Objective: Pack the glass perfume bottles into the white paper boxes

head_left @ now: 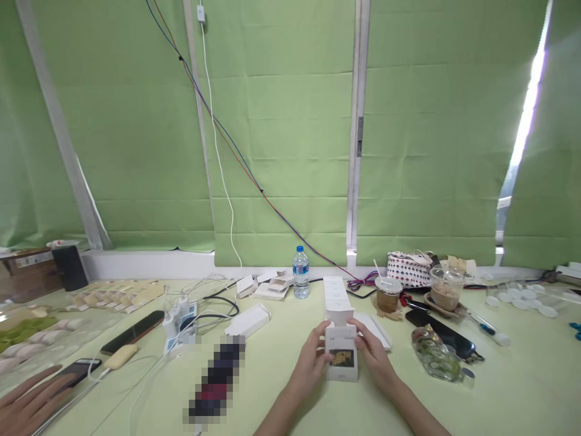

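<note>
A small white box [342,370] with a dark picture on its front stands upright on the table between my hands. My left hand [310,358] grips its left side, with the thumb on the front near the picture. On the opposite side, my right hand [373,352] holds the upper right edge, fingers curled around the top corner. Directly behind it a row of similar white boxes [336,293] runs away from me. A flat white box or lid [374,332] lies just beyond my right hand.
Another person's hand [31,396] rests by a phone [79,368] at left. Cables surround a power strip [181,324]. A water bottle [300,275] stands behind. To the right are a drink cup [388,294], a dark phone [440,333] and a clear bag [436,357].
</note>
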